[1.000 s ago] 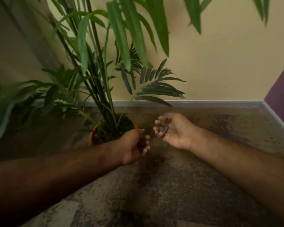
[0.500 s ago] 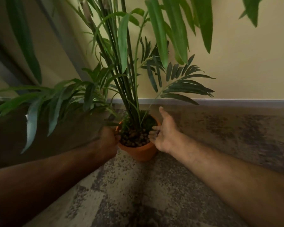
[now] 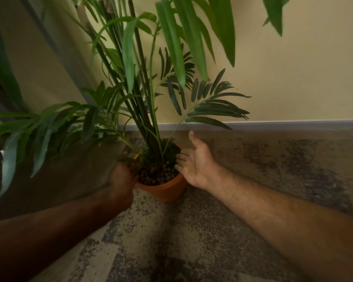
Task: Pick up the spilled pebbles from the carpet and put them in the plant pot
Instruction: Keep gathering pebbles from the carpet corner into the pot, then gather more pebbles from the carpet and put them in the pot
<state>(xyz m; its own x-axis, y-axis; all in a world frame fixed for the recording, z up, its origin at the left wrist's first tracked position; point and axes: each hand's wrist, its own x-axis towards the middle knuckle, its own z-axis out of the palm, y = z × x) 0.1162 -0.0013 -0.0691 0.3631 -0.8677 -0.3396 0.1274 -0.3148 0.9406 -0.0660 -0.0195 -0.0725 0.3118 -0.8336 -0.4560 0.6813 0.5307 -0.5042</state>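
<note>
The step in hand is judged to be emptying pebbles into the plant pot. The right hand is held palm-up, fingers straight and apart over the rim, nothing gripped. The left hand is curled on the rim opposite. Pebbles lie just below the fingertips; none is made out on the carpet, which should be checked next

Place: a room in a home or an office; which one cannot be told.
Floor: mottled grey-and-beige patterned carpet.
Wall: plain pale yellow painted wall with a grey skirting board along its foot.
Greenery: tall green palm-like houseplant in a round terracotta plant pot.
</note>
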